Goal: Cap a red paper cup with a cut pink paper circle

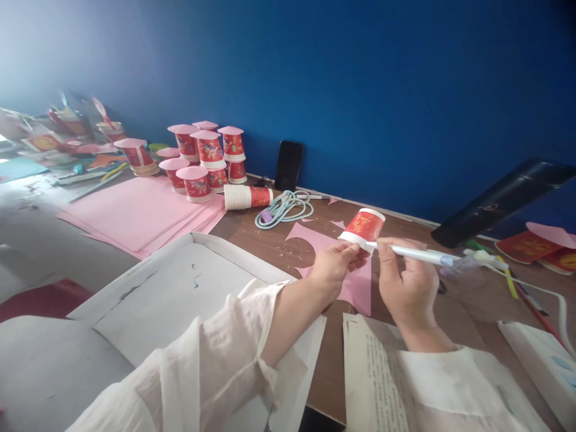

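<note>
My left hand (337, 267) is closed on the rim of a red paper cup (364, 225) with gold characters and white edges. The cup is tilted above the desk. My right hand (409, 282) grips a white pen (418, 253) whose tip meets the cup's white rim near my left fingertips. Clear and purplish pieces show blurred at the pen's far end. Beneath both hands lies a cut pink paper sheet (360, 288) with rounded cut-outs.
Several red cups topped with pink discs (209, 147) stand by the blue wall. Nearby are a stack of cups (247, 197), a coiled pale cable (288, 209), a phone (289, 165) and pink sheets (135, 210). A white box lid (180, 282) and printed pages (373, 372) lie in front.
</note>
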`<state>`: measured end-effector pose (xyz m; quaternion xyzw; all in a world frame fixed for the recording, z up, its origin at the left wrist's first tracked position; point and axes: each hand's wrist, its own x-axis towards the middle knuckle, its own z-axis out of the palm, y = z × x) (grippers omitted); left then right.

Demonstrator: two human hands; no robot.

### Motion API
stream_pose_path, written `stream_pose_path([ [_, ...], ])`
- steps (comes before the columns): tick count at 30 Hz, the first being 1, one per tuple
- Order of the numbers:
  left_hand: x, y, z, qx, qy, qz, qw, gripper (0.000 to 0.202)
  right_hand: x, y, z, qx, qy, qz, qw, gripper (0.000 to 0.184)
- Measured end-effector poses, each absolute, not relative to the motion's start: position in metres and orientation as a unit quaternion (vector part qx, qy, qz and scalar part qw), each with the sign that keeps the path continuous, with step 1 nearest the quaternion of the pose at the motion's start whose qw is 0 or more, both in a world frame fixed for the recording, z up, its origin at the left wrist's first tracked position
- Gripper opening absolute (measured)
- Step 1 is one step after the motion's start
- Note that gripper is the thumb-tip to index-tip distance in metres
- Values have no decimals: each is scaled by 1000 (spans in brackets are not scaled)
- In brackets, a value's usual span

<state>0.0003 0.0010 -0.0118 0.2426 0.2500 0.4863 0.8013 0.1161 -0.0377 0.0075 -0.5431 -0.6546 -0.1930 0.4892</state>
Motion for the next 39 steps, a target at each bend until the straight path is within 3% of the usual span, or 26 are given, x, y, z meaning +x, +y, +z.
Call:
stream_pose_path([
  [19, -2, 0, -4, 202, 261, 478, 814, 13, 116, -38, 6, -540, -665, -197, 477, 14],
  [25, -4, -2, 2, 165, 269, 469, 825, 14, 116, -42, 8, -546, -622, -212, 520, 13],
  [39, -4, -1, 1, 184, 270, 463, 824, 16, 118, -37, 7, -532, -662, -210, 485, 14],
])
